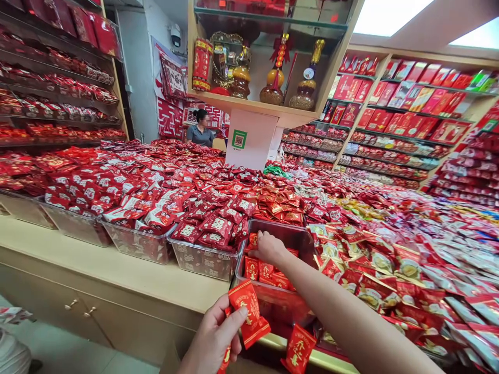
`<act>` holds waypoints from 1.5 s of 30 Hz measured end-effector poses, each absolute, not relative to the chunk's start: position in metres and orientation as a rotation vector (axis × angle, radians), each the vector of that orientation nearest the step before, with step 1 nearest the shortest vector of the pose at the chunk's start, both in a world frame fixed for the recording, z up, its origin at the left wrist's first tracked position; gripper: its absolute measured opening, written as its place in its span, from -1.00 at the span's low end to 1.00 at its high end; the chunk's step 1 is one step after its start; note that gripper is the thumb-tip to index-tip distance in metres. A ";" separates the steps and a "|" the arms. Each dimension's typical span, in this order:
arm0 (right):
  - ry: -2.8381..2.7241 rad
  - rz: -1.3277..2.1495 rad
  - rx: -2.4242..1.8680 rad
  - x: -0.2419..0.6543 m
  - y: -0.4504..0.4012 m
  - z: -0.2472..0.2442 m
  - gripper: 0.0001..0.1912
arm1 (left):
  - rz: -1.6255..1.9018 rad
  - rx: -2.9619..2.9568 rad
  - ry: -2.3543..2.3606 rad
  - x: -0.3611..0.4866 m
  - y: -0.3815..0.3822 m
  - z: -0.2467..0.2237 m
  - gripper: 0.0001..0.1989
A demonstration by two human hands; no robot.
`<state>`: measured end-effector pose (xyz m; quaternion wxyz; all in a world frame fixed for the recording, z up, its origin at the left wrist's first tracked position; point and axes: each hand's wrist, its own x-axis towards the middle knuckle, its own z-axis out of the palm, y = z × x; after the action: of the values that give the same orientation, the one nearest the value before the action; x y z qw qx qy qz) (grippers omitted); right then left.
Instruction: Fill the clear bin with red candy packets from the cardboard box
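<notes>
My left hand (218,332), low in the view, is closed on red snack packets with gold lettering; one packet (246,306) is pinched under the thumb, and part of another shows below the fingers. My right hand (271,248) reaches into a clear plastic bin (306,240), its fingers curled at a small red packet (253,240) near the bin's left wall. Its fingertips are partly hidden. Several matching red packets (265,271) stand in the bin below that hand. Another such packet (299,349) is in front of the bin, beneath my right forearm.
Clear bins (138,241) heaped with dark red packets line the counter (117,270) to the left. Red and white packets (374,259) are piled on the right. A display cabinet (253,104) with bottles hangs above. A person (200,136) is behind the display.
</notes>
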<state>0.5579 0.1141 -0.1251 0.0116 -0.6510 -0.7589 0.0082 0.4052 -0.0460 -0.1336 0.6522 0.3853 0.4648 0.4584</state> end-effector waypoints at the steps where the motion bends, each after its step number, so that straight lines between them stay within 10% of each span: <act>1: -2.343 0.014 -2.043 0.557 0.113 -0.124 -0.37 | 1.049 0.866 1.053 0.405 -0.046 -0.133 -0.64; 18: -2.292 0.038 -1.775 0.556 0.054 -0.064 -0.75 | 1.075 0.766 1.002 0.401 -0.046 -0.130 -0.67; 26: -2.071 0.694 -1.221 0.543 -0.047 -0.089 -0.94 | 1.114 0.607 0.825 0.397 -0.048 -0.129 -0.70; 34: -2.253 0.139 -1.220 0.543 -0.046 -0.110 -0.90 | 1.155 0.739 0.831 0.401 -0.048 -0.128 -0.69; 45: -1.992 0.221 -0.876 0.543 -0.063 -0.121 -0.77 | 1.151 0.626 0.696 0.395 -0.054 -0.123 -0.57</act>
<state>0.5433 -0.0634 -0.1208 0.4592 -0.3557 -0.8091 0.0896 0.3950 -0.0543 -0.1233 0.7371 0.2851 0.3171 0.5243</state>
